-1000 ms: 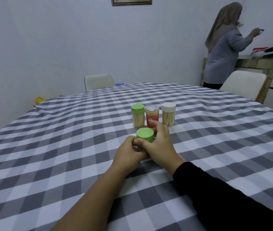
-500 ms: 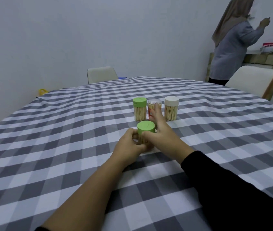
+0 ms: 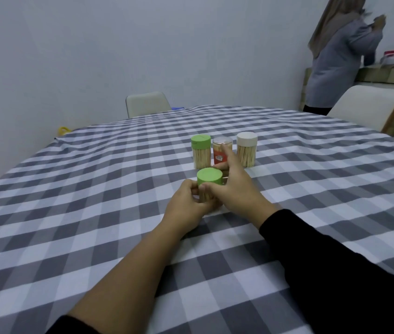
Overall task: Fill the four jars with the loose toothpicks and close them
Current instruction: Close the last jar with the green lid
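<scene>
Both hands on the near green-lidded jar (image 3: 209, 186) standing on the checked tablecloth (image 3: 70, 213): left hand (image 3: 187, 208) wrapped around its clear toothpick-filled body, right hand (image 3: 237, 189) pinching the lid edge with thumb, index finger stretched forward in front of the red-label jar. Just behind stand three closed jars in a row, apart from the held one: second green-lidded jar (image 3: 200, 151) left, red-label jar (image 3: 220, 150) with clear lid middle, white-lidded jar (image 3: 246, 149) right. Two chairs at the table's far side; a person (image 3: 340, 56) stands at a counter, far right.
</scene>
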`<state>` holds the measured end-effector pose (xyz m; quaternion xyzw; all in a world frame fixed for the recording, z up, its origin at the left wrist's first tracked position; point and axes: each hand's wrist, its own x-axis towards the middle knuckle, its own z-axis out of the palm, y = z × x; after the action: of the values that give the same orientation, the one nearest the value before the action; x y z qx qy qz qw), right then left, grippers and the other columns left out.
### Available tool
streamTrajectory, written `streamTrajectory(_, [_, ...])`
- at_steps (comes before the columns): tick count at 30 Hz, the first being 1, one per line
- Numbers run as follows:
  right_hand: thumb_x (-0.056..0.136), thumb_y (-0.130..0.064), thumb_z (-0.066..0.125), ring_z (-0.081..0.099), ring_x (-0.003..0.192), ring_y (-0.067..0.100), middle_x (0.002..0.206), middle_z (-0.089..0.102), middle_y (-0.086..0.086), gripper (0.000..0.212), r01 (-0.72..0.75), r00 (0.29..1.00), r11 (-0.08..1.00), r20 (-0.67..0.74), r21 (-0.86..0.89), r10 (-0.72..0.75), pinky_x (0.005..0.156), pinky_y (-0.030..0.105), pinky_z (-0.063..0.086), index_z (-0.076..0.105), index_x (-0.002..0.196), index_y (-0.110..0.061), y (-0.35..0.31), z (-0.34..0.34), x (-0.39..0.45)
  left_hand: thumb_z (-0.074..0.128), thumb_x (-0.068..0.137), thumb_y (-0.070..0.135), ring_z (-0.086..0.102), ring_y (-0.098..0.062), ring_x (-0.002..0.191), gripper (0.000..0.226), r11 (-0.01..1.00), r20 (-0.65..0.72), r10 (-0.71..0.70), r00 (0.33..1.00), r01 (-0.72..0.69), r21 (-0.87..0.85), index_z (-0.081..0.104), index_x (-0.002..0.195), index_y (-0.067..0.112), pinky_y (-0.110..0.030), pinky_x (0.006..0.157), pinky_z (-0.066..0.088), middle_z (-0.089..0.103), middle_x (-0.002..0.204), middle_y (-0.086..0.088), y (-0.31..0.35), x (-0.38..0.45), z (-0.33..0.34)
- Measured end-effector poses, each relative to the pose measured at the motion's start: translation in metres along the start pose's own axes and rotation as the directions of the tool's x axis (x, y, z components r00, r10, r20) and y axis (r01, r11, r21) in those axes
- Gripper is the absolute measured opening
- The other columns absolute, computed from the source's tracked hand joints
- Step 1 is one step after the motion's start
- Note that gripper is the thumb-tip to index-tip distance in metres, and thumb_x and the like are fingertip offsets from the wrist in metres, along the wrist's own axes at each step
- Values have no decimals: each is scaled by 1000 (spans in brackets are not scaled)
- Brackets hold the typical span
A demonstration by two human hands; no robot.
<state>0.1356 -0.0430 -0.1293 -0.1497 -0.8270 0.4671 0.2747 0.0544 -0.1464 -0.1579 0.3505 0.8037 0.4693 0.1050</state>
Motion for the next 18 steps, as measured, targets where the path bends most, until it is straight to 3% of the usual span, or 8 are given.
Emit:
streamTrajectory(3, [75, -25, 78, 45, 111, 9, 119, 44, -7, 105, 3, 1000, 1000, 22, 6, -3, 94, 23, 39, 5, 150, -32, 2, -1, 1, 75, 77, 30, 59, -6, 83, 37, 1000, 12, -10, 1000, 10, 4, 48, 103, 25, -25, 69, 51, 60, 95, 9, 0, 1, -1])
streamTrajectory(7, [86, -11, 66, 47, 110, 4, 122, 44, -14, 95, 1, 995, 998, 102, 66, -8, 83, 10, 39, 0, 151, -31, 6, -2, 0, 75, 77, 34, 62, -9, 86, 40, 1000, 3, -19, 1000, 19, -22, 48, 105, 26, -32, 77, 55, 61, 100, 9, -1, 2, 0])
streamTrajectory(10, [84, -11, 69, 50, 106, 1, 126, 45, -11, 91, 22, 1000, 998, 15, 59, -23, 76, 6, 42, 10, 150, -33, 12, 6, 0, 76, 75, 30, 64, -11, 88, 40, 999, -10, -43, 999, 43, -29, 47, 103, 27, -37, 80, 57, 63, 101, 7, -2, 3, 5])
streamTrajectory(15, [76, -26, 77, 43, 118, -3, 132, 44, -12, 93, 30, 999, 991, -39, 131, -25, 84, 2, 34, 17, 146, -36, 17, 0, -1, 78, 74, 36, 61, -6, 86, 46, 996, -96, -90, 991, 87, -31, 50, 109, 24, -30, 75, 55, 61, 105, 10, -1, 6, -2])
streamTrajectory(18, [73, -33, 79, 34, 131, 9, 143, 35, -6, 95, -29, 970, 996, -237, 89, 49, 104, 22, 30, 20, 147, -28, 24, -16, 16, 80, 71, 40, 56, -10, 94, 56, 989, -260, -137, 956, 117, -90, 49, 116, 26, -27, 78, 48, 58, 113, 7, 0, 23, -18])
